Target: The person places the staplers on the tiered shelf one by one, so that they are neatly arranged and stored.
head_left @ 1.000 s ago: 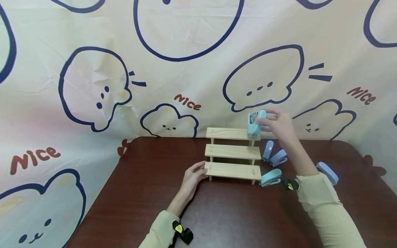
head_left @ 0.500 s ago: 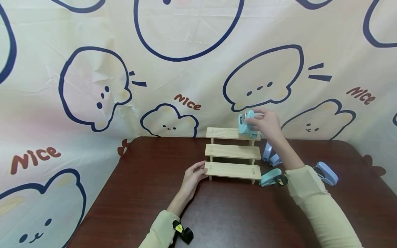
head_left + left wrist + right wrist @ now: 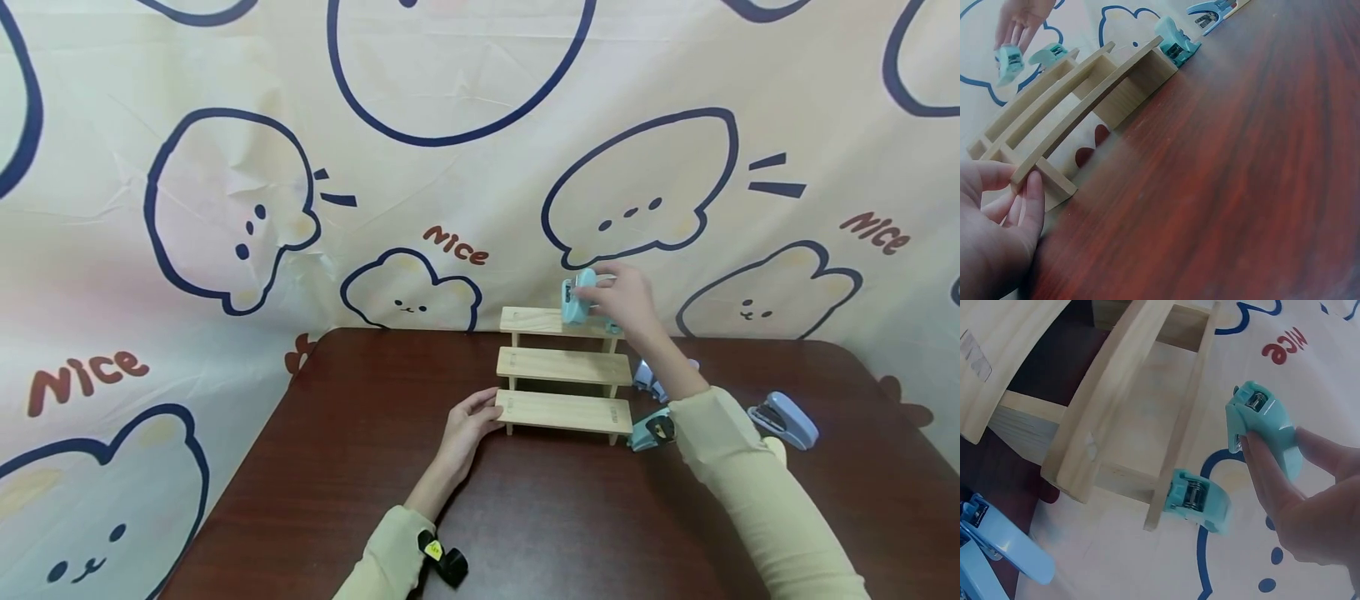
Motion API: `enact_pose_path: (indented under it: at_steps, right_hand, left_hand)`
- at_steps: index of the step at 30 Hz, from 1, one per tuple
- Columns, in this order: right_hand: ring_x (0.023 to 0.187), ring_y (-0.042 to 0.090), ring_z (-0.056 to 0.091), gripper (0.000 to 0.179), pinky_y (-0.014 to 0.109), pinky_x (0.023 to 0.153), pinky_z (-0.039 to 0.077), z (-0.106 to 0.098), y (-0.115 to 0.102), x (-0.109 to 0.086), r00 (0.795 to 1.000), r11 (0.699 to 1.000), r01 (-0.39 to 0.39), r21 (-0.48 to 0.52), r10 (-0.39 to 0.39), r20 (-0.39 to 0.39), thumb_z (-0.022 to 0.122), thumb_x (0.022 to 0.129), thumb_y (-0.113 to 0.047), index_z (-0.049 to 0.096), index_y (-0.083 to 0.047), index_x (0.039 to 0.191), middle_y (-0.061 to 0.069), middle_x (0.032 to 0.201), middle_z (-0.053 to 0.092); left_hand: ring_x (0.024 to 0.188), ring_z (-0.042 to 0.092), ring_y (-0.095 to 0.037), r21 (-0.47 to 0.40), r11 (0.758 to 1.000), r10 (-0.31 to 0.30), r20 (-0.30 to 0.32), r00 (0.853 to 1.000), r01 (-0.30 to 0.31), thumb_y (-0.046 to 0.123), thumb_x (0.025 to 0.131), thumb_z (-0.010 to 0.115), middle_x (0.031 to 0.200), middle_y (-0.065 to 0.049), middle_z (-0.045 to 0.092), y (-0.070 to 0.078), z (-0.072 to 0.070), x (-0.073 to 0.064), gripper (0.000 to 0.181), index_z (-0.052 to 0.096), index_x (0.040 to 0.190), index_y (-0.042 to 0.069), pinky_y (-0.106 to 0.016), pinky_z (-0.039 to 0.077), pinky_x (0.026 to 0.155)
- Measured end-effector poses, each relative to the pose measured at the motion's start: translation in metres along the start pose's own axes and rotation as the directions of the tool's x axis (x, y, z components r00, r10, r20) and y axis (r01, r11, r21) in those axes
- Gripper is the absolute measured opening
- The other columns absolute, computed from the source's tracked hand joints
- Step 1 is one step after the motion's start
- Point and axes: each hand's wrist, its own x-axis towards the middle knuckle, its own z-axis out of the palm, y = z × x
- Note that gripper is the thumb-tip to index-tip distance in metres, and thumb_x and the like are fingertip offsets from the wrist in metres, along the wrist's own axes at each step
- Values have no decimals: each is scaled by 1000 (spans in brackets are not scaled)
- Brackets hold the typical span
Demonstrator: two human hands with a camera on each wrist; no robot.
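Note:
My right hand [image 3: 628,304] holds a light teal stapler [image 3: 1269,425] between fingers and thumb, above the top step of a three-step wooden stand [image 3: 562,367]. A second teal stapler [image 3: 1200,500] rests on that top step at its right end, partly behind the right hand in the head view. My left hand [image 3: 997,231] pinches the left end of the bottom step, thumb and fingers on either side of the board. Another teal stapler [image 3: 643,435] lies on the table beside the stand's lower right corner, partly covered by the wrist camera.
Blue staplers [image 3: 1010,537] lie right of the stand, partly hidden by the right forearm in the head view. Farther right is another blue stapler [image 3: 786,419]. The dark wooden table [image 3: 570,517] meets a printed cloth backdrop [image 3: 420,192] close behind the stand.
My right hand has carried the teal stapler leftward along the top step, uncovering the stapler at its right end. My left hand has kept its hold on the stand.

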Motion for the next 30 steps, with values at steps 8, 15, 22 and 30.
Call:
enact_pose_path:
  at_steps: [8, 15, 22, 30]
  right_hand:
    - [96, 32, 69, 46, 27, 73, 61, 17, 4, 12, 999, 997, 38, -63, -39, -19, 74, 93, -8, 60, 9, 133, 27, 118, 69]
    - [89, 28, 64, 48, 29, 76, 56, 26, 1, 17, 995, 979, 77, -189, -88, -51, 76, 91, -11, 62, 13, 130, 25, 110, 72]
    - [57, 13, 47, 46, 24, 61, 42, 29, -4, 19, 988, 960, 130, -249, -148, -54, 77, 89, -8, 65, 15, 127, -3, 55, 47]
    - [68, 20, 52, 31, 24, 61, 40, 30, -5, 22, 992, 930, 107, -353, -125, -26, 76, 89, -8, 72, 15, 110, 18, 81, 69]
  left_hand:
    - [93, 66, -12, 15, 1000, -9, -9, 1000, 9, -3, 96, 62, 126, -24, 63, 1, -1, -1, 48, 51, 141, -16, -24, 56, 80]
    - [93, 66, -12, 24, 1000, -13, -7, 1000, 13, -3, 96, 62, 127, -24, 63, 2, 0, -2, 49, 50, 142, -16, -24, 57, 81]
    - [93, 66, -12, 23, 1000, -14, -5, 1000, 14, -2, 97, 62, 125, -22, 64, 3, 0, -2, 49, 51, 142, -15, -24, 57, 82]
    - [93, 65, -12, 20, 1000, -11, -5, 1000, 11, -3, 96, 63, 125, -23, 64, 3, 0, -2, 48, 52, 141, -15, -24, 56, 82]
